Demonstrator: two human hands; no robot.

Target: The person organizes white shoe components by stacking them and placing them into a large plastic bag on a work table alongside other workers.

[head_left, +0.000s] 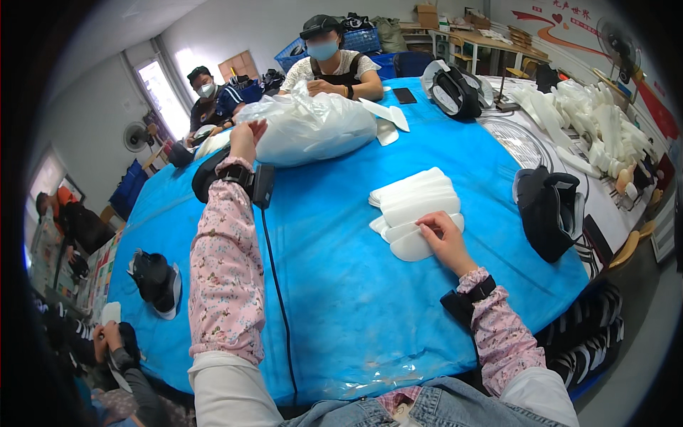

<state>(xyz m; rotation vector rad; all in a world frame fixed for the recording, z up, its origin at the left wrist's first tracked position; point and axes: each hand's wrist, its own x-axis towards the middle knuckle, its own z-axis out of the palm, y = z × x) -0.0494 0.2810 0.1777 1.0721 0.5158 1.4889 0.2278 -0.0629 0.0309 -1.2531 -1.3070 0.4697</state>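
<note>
My left hand point(246, 139) is raised at the left side of a large white plastic bag point(313, 132). Its fingers are stretched out, with nothing seen in them. A black shoe point(206, 176) sits just beside that wrist, partly hidden by the arm. In front of me lies a fanned pile of white insoles point(420, 198). My right hand point(447, 243) rests at the near right of this pile, thumb and forefinger pinched on the edge of a white insole point(411, 248).
Blue sheeting point(341, 299) covers the table. Black shoes stand at the left point(155, 283), right point(548, 213) and far right point(455, 89). Loose insoles point(388, 122) and a phone point(404, 95) lie near a masked person opposite. White pieces point(583, 121) are heaped at right. A cable point(277, 299) trails from my left wrist.
</note>
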